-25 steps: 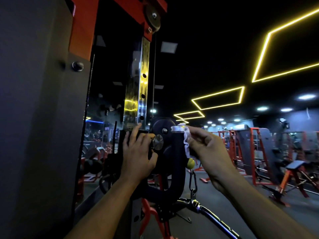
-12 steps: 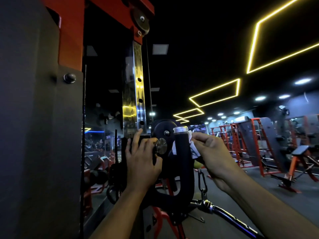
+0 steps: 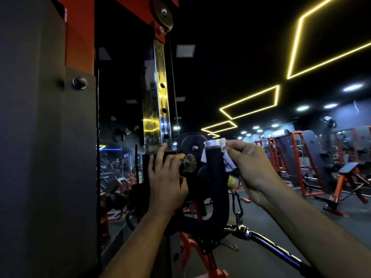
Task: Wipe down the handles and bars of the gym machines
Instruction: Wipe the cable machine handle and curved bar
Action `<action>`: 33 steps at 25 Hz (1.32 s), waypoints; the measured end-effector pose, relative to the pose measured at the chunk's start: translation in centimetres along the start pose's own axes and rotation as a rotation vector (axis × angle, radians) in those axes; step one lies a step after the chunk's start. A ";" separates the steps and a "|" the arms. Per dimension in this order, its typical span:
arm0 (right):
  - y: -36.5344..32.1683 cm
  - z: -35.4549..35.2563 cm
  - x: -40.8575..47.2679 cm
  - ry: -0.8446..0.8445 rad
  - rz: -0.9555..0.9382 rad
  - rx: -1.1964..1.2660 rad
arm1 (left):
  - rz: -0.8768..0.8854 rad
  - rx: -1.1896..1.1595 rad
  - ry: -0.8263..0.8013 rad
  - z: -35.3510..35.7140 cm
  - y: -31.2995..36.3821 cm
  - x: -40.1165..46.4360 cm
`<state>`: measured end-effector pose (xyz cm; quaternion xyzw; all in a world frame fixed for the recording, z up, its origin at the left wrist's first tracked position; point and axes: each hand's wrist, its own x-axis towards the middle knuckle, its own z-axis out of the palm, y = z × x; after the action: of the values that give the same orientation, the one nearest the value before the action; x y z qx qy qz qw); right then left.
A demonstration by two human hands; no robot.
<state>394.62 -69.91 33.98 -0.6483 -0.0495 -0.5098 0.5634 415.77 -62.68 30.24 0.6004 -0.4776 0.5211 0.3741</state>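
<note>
A black curved handle (image 3: 217, 177) with a silver end cap rises from the cable machine's sliding carriage. My right hand (image 3: 253, 169) pinches a white cloth (image 3: 225, 157) against the top of this handle, just under the cap. My left hand (image 3: 166, 177) grips the carriage, its fingers curled round the stem of the silver pull knob (image 3: 189, 162), with the index finger stretched up against the chrome column (image 3: 158, 101).
A grey and orange machine housing (image 3: 46, 137) fills the left side. A carabiner (image 3: 236, 203) links to a black bar attachment (image 3: 275, 247) low at the right. Orange racks and a bench (image 3: 349, 175) stand across the dark gym floor.
The cloth in my right hand has slid up the handle towards the silver cap. My left hand keeps its hold by the knob. The view has tilted slightly.
</note>
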 end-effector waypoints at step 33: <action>7.8 -3.4 -7.3 -0.102 0.067 -0.092 | -0.067 -0.185 0.010 0.2 -0.9 -1.8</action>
<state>394.12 -71.65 22.89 -0.6999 -0.0330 -0.4585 0.5467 416.68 -62.32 28.48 0.5763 -0.5012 0.4651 0.4476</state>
